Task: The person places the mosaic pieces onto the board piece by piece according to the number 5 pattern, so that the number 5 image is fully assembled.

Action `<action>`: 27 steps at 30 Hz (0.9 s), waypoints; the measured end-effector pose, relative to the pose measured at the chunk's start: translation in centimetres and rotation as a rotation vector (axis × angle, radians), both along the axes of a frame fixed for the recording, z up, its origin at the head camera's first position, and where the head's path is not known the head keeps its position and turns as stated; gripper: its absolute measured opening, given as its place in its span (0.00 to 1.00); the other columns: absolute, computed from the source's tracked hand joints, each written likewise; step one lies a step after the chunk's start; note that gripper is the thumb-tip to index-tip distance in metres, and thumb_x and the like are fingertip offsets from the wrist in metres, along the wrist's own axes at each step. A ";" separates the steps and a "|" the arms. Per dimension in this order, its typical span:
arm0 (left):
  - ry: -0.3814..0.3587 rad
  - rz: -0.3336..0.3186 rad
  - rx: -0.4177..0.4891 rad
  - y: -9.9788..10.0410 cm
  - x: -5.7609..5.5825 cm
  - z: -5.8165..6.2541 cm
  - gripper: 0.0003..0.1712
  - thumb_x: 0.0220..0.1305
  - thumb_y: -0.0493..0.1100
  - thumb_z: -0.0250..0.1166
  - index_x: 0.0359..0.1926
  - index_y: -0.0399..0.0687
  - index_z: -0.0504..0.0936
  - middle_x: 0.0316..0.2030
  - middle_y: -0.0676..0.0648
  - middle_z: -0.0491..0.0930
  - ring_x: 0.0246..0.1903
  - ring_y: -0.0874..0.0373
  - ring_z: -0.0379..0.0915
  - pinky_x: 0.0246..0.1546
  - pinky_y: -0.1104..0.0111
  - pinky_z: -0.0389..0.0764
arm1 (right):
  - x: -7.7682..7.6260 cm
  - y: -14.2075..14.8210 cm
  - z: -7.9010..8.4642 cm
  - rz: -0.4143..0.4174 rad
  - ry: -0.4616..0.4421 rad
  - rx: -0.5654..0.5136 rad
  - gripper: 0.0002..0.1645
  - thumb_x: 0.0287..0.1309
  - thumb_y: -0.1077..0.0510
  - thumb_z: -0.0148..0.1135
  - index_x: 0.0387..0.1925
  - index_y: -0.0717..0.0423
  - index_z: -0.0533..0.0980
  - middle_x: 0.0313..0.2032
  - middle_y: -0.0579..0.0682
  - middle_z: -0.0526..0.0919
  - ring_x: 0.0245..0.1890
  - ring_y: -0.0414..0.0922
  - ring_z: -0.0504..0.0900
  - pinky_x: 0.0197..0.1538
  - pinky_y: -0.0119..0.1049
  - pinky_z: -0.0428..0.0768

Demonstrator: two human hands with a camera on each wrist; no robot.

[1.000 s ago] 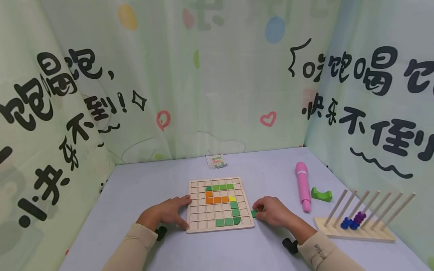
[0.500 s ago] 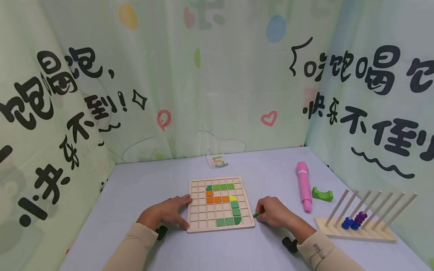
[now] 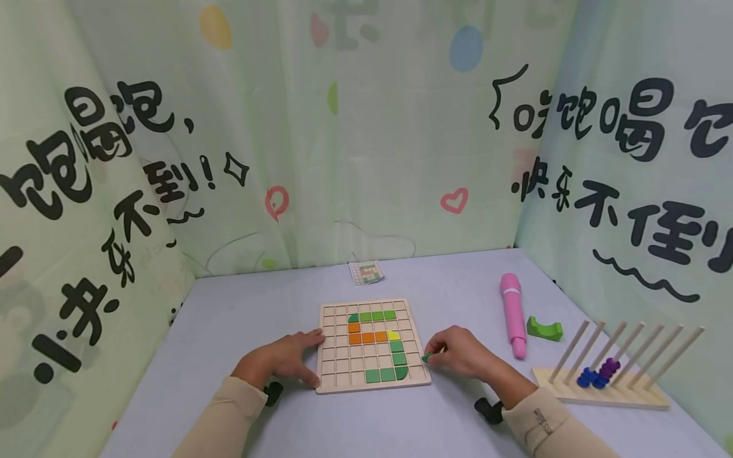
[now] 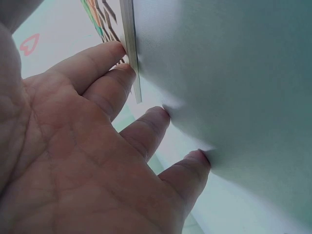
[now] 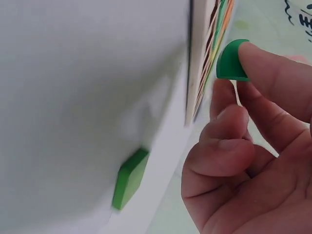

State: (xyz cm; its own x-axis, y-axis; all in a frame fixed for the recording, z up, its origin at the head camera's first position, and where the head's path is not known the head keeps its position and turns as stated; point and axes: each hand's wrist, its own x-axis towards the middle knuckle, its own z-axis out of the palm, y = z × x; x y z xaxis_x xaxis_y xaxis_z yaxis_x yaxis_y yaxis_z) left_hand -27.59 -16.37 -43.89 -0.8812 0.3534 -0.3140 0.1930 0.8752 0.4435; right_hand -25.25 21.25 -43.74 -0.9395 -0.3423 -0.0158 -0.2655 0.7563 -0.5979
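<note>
A wooden grid board (image 3: 338, 362) lies on the table, with green, orange and yellow tiles set in some of its squares. My left hand (image 3: 280, 357) is spread at the board's left edge. In the left wrist view, two fingertips (image 4: 117, 48) touch that edge and two others rest on the table. Beside the right edge, my right hand (image 3: 460, 353) pinches a green tile with a rounded corner (image 5: 230, 61) between thumb and finger. Its other fingers are curled. Another green tile (image 5: 130, 179) lies on the table below this hand in the right wrist view.
A small patterned card (image 3: 366, 273) lies behind the board. To the right are a pink pen-like toy (image 3: 513, 316), a green arch block (image 3: 544, 329) and a wooden peg stand (image 3: 601, 393) with blue and purple beads. Printed curtains (image 3: 366, 159) enclose the table.
My right hand has lifted the green tile slightly and tilted it, bringing it to the board's right edge. My left hand stays in place.
</note>
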 end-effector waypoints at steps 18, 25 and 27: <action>-0.011 0.007 0.009 0.0 0.0 0.1 0.55 0.49 0.50 0.84 0.77 0.54 0.68 0.80 0.51 0.59 0.79 0.39 0.53 0.75 0.41 0.60 | -0.1 -9.4 -0.2 0.168 -0.092 -0.111 0.06 0.59 0.62 0.72 0.29 0.51 0.83 0.23 0.41 0.79 0.26 0.38 0.74 0.29 0.30 0.72; -0.021 0.004 0.018 -0.1 0.0 0.2 0.55 0.50 0.51 0.84 0.77 0.54 0.68 0.80 0.52 0.59 0.79 0.39 0.51 0.76 0.41 0.59 | 0.0 -12.0 -0.3 0.187 -0.098 -0.090 0.07 0.57 0.63 0.73 0.27 0.51 0.82 0.22 0.42 0.80 0.26 0.39 0.74 0.29 0.31 0.72; -0.023 0.003 0.022 -0.1 0.0 0.1 0.55 0.50 0.51 0.83 0.77 0.55 0.68 0.80 0.52 0.58 0.79 0.39 0.51 0.76 0.41 0.58 | 0.0 -12.5 -0.3 0.187 -0.093 -0.079 0.08 0.57 0.64 0.73 0.26 0.51 0.82 0.22 0.42 0.79 0.26 0.39 0.74 0.29 0.31 0.72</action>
